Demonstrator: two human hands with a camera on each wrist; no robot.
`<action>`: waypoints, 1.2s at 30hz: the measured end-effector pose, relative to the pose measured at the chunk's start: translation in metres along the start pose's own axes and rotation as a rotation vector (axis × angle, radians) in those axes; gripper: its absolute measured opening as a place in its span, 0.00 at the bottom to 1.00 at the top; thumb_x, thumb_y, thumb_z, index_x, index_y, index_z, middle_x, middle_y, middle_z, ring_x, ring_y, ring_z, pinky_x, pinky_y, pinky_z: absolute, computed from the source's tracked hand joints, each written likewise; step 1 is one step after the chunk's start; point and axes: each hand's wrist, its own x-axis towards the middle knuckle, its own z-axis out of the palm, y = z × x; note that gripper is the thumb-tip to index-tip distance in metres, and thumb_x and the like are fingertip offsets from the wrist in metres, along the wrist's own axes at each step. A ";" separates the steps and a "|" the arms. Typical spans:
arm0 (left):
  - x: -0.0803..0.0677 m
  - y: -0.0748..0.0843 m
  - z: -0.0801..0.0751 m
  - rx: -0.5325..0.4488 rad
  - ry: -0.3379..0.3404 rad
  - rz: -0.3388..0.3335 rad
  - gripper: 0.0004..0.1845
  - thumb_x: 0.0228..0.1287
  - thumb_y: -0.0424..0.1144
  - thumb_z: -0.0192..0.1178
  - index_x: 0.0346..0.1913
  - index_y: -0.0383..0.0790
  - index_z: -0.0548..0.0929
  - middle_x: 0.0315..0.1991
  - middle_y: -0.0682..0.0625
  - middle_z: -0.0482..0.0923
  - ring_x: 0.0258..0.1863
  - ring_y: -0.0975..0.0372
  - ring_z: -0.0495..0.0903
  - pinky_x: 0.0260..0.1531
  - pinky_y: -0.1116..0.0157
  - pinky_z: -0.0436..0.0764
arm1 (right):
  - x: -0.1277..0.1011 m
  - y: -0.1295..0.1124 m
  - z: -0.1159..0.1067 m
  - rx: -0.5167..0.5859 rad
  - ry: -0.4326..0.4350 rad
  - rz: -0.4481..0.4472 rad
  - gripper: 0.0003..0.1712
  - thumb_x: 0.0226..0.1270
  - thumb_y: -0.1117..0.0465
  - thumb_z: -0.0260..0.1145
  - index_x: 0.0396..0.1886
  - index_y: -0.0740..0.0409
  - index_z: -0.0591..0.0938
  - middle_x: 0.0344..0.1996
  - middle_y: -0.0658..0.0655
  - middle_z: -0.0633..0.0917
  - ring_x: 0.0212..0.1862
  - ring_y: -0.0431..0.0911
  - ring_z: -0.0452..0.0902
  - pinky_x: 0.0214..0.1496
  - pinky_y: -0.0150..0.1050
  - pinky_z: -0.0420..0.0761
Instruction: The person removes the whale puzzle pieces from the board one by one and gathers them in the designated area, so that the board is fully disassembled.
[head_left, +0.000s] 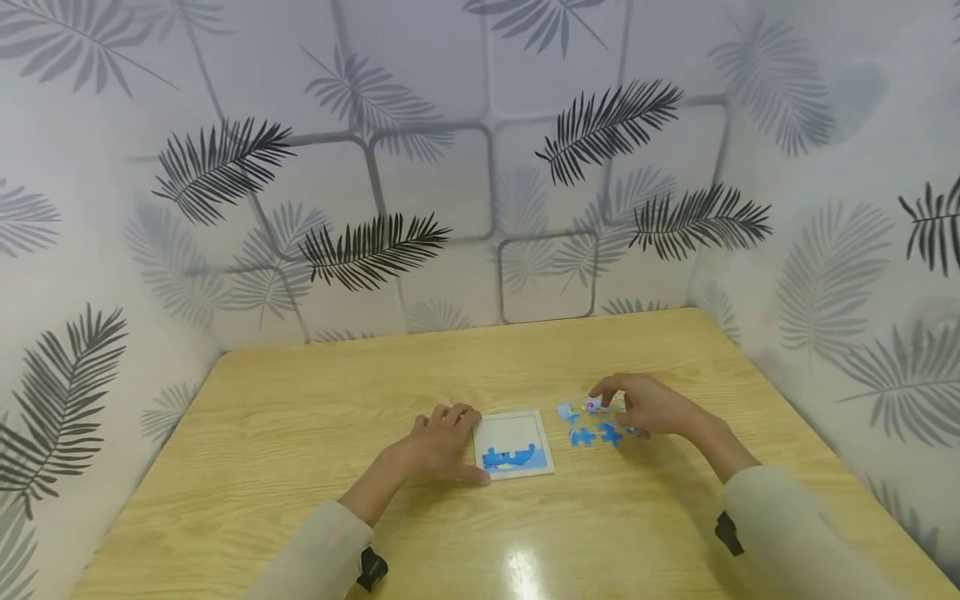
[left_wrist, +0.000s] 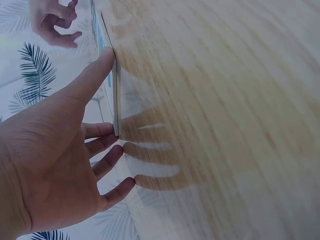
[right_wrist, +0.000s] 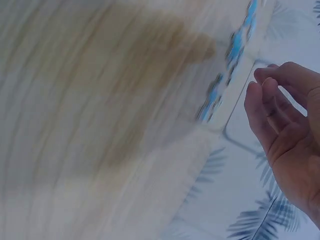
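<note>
A square white-framed puzzle tray [head_left: 513, 415] lies on the table, with joined blue pieces [head_left: 513, 457] along its lower part. My left hand [head_left: 441, 446] rests at the tray's left side, thumb on the near edge and loosely extended fingers at the far-left corner. In the left wrist view that hand [left_wrist: 60, 160] touches the tray's thin edge [left_wrist: 117, 95]. To the right, my right hand [head_left: 652, 404] hovers over loose jigsaw pieces [head_left: 582, 437], thumb and index apart. The right wrist view has this hand [right_wrist: 290, 120] loosely bent, nothing visible in it, beside the blue pieces [right_wrist: 235, 47].
The light wooden table [head_left: 337, 400] runs back to a wall [head_left: 442, 183] with leaf-patterned covering, which also encloses it left and right. Several loose pieces form a cluster just right of the tray, partly covered by the right hand. Light glares off the near tabletop.
</note>
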 end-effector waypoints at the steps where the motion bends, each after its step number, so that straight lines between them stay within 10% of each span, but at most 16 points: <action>1: -0.001 0.001 -0.001 0.000 -0.001 0.004 0.53 0.62 0.66 0.69 0.79 0.40 0.60 0.79 0.41 0.58 0.77 0.41 0.57 0.70 0.36 0.59 | 0.004 -0.005 0.004 0.006 -0.006 -0.007 0.26 0.67 0.78 0.63 0.66 0.68 0.77 0.53 0.67 0.82 0.15 0.47 0.75 0.18 0.36 0.78; 19: 0.005 0.001 -0.013 0.037 0.018 0.017 0.53 0.62 0.69 0.67 0.80 0.42 0.61 0.79 0.44 0.58 0.77 0.45 0.58 0.71 0.38 0.61 | 0.070 -0.071 0.059 0.249 -0.133 -0.063 0.25 0.69 0.70 0.70 0.65 0.63 0.79 0.57 0.65 0.81 0.21 0.42 0.72 0.23 0.36 0.77; 31: -0.002 0.002 -0.006 0.048 0.002 0.004 0.52 0.62 0.70 0.66 0.79 0.43 0.61 0.79 0.46 0.58 0.76 0.46 0.58 0.69 0.39 0.63 | 0.078 -0.098 0.094 0.204 -0.207 -0.016 0.16 0.68 0.70 0.72 0.54 0.60 0.86 0.46 0.56 0.85 0.14 0.38 0.67 0.19 0.31 0.72; 36: -0.004 -0.001 -0.004 0.058 0.003 -0.002 0.52 0.62 0.70 0.66 0.79 0.43 0.62 0.78 0.46 0.59 0.75 0.47 0.60 0.68 0.39 0.64 | 0.082 -0.106 0.099 0.130 -0.218 -0.038 0.15 0.66 0.70 0.74 0.52 0.59 0.85 0.44 0.56 0.85 0.26 0.40 0.77 0.33 0.34 0.80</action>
